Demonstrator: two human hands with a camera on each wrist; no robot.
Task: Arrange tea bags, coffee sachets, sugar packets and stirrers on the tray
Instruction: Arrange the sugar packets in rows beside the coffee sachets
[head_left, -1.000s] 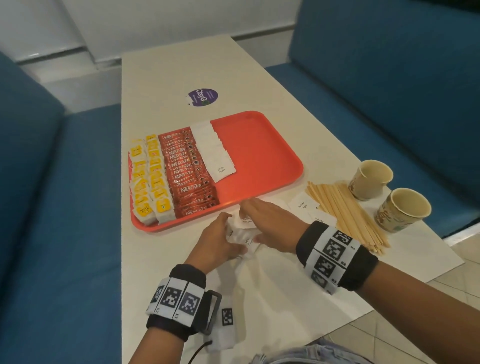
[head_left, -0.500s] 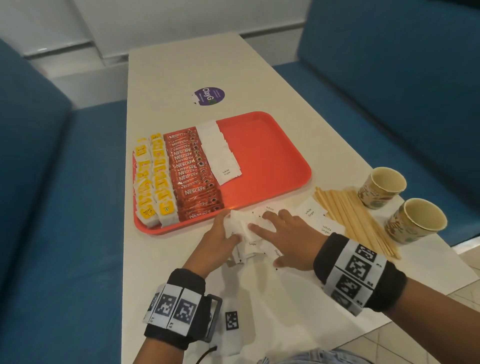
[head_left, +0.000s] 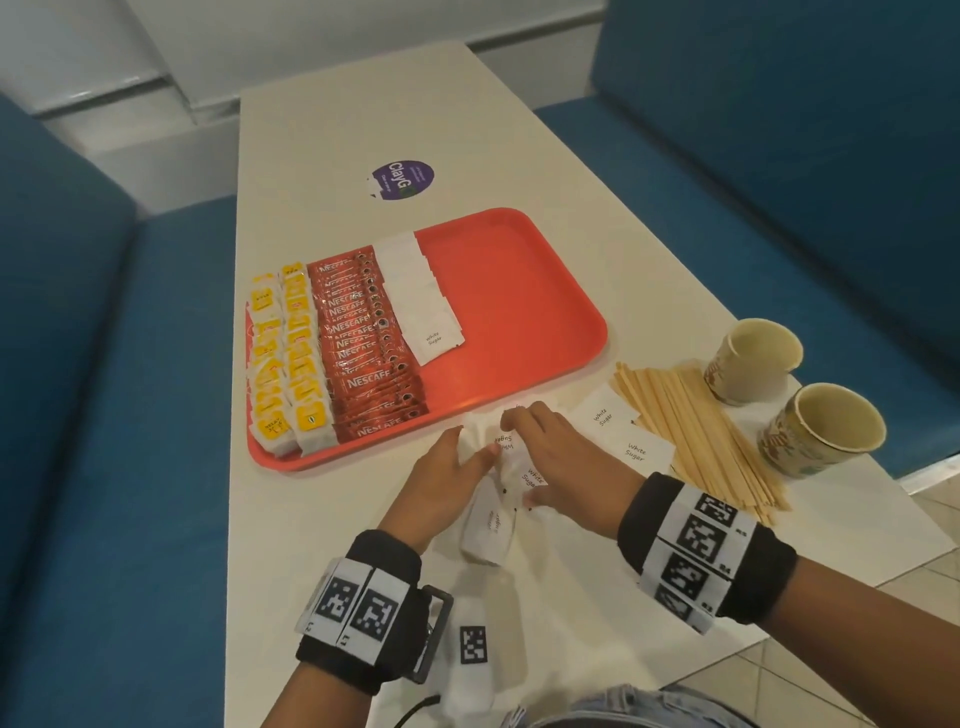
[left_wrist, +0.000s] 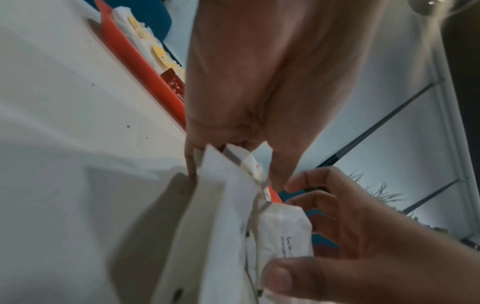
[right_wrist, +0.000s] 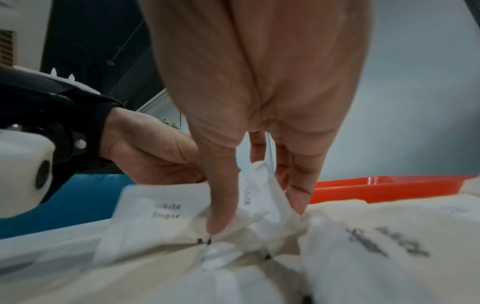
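Note:
An orange tray (head_left: 524, 291) carries rows of yellow tea bags (head_left: 283, 358), red coffee sachets (head_left: 366, 353) and white sugar packets (head_left: 422, 304). Just in front of the tray, my left hand (head_left: 475, 444) pinches a bunch of loose sugar packets (head_left: 493, 525) held on edge over the table. My right hand (head_left: 522, 457) curls thumb and fingers round the same bunch from the right. In the left wrist view the left hand (left_wrist: 233, 164) nips the packets' top edge. In the right wrist view the right hand (right_wrist: 257, 205) digs into the crumpled packets (right_wrist: 166, 211).
Two more sugar packets (head_left: 621, 431) lie flat on the table right of my hands. A pile of wooden stirrers (head_left: 696, 436) lies beyond them, with two paper cups (head_left: 753, 358) (head_left: 823, 431) at the table's right edge. A purple sticker (head_left: 402, 178) sits behind the tray.
My right hand lay flat on the spread packets half a second ago; it has drawn left and curled round the bunch. The left hand still holds the packets.

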